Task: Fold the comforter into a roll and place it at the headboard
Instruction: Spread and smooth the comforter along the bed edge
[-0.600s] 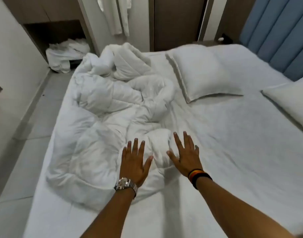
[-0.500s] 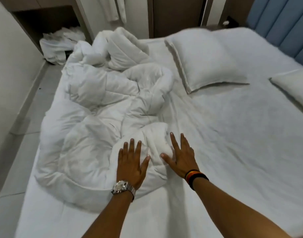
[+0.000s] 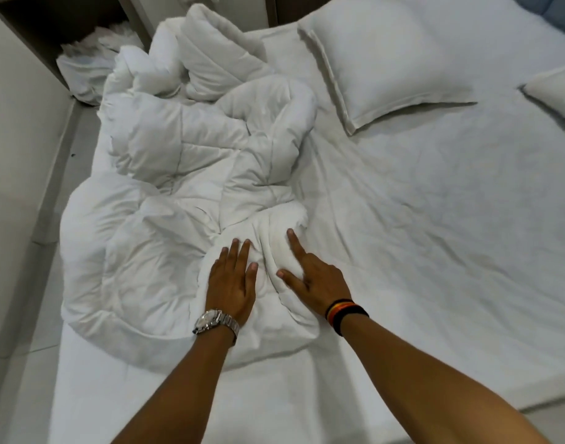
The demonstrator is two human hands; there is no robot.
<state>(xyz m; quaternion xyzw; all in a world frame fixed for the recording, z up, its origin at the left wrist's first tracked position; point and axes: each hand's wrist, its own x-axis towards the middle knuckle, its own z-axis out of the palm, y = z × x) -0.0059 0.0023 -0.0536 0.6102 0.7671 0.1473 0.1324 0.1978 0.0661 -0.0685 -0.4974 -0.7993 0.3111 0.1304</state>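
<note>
A white quilted comforter (image 3: pixel 178 174) lies crumpled in a heap on the left half of the bed (image 3: pixel 434 251). My left hand (image 3: pixel 231 280), with a silver watch on the wrist, rests flat on the comforter's near bulge, fingers spread. My right hand (image 3: pixel 313 274), with dark bands on the wrist, lies just right of it; its thumb and forefinger show on a fold of the comforter while its other fingers are buried in the fabric. A sliver of the blue padded headboard (image 3: pixel 563 8) shows at the top right corner.
Two white pillows lie on the sheet: one (image 3: pixel 380 59) at the upper middle, another (image 3: pixel 556 91) at the right edge. A pile of white linen (image 3: pixel 85 68) sits in a floor-level niche at top left. A narrow tiled floor strip (image 3: pixel 34 299) runs between bed and wall.
Both hands have moved forward onto the comforter's near bulge. The right hand's fingers have curled into a fold. The view has tilted down and closer to the bed.
</note>
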